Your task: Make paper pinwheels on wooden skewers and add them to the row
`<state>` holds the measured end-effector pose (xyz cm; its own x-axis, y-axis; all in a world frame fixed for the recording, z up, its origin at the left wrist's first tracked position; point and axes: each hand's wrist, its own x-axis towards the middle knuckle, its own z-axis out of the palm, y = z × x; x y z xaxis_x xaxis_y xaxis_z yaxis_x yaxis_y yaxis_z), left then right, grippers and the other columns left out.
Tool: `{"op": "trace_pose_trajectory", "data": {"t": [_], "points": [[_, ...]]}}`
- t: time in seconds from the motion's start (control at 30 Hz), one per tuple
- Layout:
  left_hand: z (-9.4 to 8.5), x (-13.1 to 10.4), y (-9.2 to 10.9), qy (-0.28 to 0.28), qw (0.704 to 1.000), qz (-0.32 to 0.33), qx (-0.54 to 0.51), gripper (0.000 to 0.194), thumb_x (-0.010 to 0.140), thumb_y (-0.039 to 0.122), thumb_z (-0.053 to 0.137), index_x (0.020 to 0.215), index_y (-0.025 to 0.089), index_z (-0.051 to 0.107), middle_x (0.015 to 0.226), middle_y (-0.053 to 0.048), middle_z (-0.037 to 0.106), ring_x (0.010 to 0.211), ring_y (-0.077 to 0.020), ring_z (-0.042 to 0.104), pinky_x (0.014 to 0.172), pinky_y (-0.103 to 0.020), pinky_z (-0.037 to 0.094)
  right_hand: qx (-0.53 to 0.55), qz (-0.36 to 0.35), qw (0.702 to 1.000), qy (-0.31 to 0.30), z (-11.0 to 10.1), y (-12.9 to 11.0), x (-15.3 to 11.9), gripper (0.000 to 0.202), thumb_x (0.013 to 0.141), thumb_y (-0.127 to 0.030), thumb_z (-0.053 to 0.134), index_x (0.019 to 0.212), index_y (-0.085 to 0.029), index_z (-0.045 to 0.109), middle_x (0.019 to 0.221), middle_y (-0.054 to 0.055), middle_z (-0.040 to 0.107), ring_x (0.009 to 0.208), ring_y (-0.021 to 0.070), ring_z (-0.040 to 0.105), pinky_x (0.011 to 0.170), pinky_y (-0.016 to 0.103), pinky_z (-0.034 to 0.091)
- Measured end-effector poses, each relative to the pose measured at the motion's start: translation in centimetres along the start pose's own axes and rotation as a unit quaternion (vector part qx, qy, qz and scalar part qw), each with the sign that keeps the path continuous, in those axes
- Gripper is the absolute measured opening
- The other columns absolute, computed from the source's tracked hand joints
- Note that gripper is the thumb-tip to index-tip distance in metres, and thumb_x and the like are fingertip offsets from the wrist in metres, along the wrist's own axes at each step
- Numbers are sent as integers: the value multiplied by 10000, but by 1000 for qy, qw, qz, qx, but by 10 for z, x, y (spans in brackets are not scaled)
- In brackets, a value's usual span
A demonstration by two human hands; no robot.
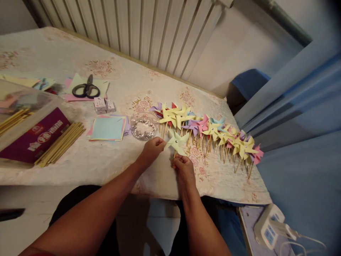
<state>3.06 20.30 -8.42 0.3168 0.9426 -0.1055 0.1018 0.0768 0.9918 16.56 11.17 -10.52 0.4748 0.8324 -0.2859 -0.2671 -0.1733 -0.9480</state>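
A pale green paper pinwheel (177, 141) with a small metal pin at its centre is held up over the table's front part. My right hand (184, 170) is closed round its thin wooden stick, just below the paper blades. At the left blade tip, the fingers of my left hand (153, 148) are pinched together on the paper. Right behind my left hand lies a round clear dish (144, 128) with many shiny metal pins. Beyond and to the right stretches a long row of finished pinwheels (211, 131) in yellow, pink, purple and blue.
Coloured paper squares (108, 128) are stacked left of the dish, with small white boxes (103, 105) behind them. Black-handled scissors (86, 89) rest on more paper. Wooden sticks (60, 144) lean by a clear plastic bin (16, 110). A power strip (269, 225) sits at lower right.
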Motion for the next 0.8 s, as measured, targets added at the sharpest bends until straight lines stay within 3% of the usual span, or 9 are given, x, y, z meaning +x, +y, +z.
{"op": "trace_pose_trajectory", "data": {"t": [0.3, 0.8], "points": [[9, -1, -10, -45, 999, -14, -26, 187, 735, 361, 576, 690, 180, 561, 643, 10, 617, 618, -129, 550, 644, -266, 436, -6, -16, 1000, -22, 0, -3, -2, 166, 589, -229, 716, 739, -177, 669, 563, -53, 571, 489, 81, 433, 517, 232, 286], [12, -5, -3, -86, 994, -33, -54, 238, 738, 402, 582, 683, 171, 561, 625, 0, 618, 577, -122, 547, 611, -266, 450, -46, -30, 998, -22, -2, 0, -1, 137, 626, -223, 685, 755, -180, 684, 599, -45, 589, 513, 85, 449, 528, 230, 310]]}}
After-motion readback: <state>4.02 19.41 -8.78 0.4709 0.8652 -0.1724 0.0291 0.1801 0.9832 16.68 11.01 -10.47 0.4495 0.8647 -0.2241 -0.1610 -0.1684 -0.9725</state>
